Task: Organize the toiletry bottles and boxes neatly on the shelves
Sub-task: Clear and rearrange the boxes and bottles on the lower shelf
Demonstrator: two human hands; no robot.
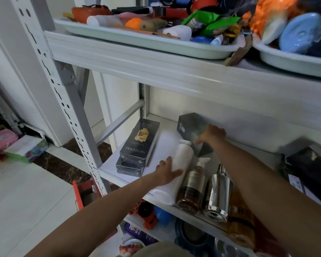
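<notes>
On the middle shelf (167, 130) a white pump bottle (182, 156) lies on its side, and my left hand (168, 172) rests on it with the fingers wrapped over its body. My right hand (211, 135) grips a dark box (190, 127) at the back of the shelf. An amber pump bottle (193, 188) and a chrome bottle (220, 193) lie next to the white one near the front edge. Two stacked dark boxes (137, 147) with gold print lie at the shelf's left end.
A black box (311, 164) sits at the right end of the same shelf. The shelf above carries a white tray (137, 38) full of mixed items and a second tray (293, 60). A perforated upright post (63, 93) stands left. Toys and bowls fill the lower shelf.
</notes>
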